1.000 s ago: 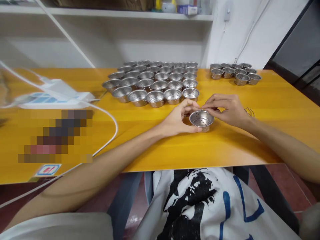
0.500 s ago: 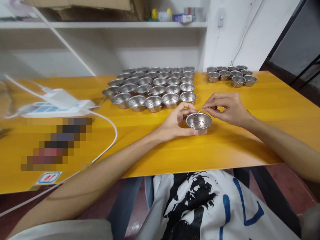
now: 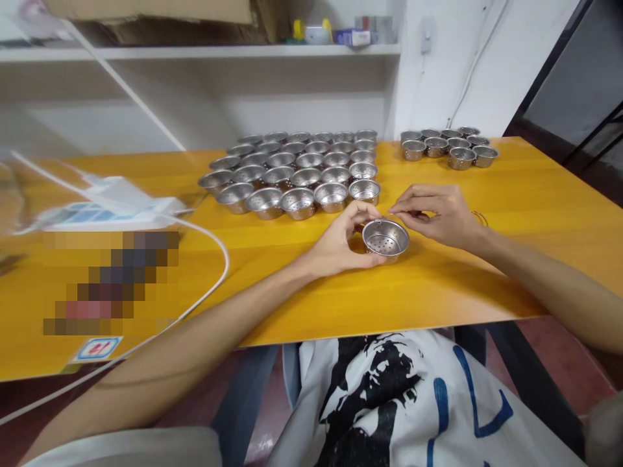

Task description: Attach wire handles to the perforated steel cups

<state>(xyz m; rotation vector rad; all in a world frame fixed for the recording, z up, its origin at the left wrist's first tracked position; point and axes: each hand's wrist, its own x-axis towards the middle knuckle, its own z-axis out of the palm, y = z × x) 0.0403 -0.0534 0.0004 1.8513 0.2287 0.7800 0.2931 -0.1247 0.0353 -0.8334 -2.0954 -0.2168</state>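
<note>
My left hand (image 3: 343, 243) is closed around the side of a small round metal strainer cup (image 3: 386, 239), its thumb in front and its fingers behind. The cup has a rolled rim and a perforated bottom, and it is held tilted a little above the table, open side up. At the back of the rim, my right hand (image 3: 431, 211) pinches a thin metal wire (image 3: 392, 214) between thumb and forefinger. The wire's near end shows inside the rim; whether it passes through a hole is too small to tell. Curved wire (image 3: 481, 218) shows behind my right wrist.
Rows of similar strainer cups (image 3: 298, 202) stand behind my left hand, and a smaller group (image 3: 461, 157) is at the back right. A white power strip (image 3: 160, 214) with cables lies on the left of the yellow table (image 3: 525, 259). A blurred-out patch lies in front of it.
The wire has shifted at the cup's rim and shows less of its length. My right hand has moved slightly left and the cup is tipped more toward me.
</note>
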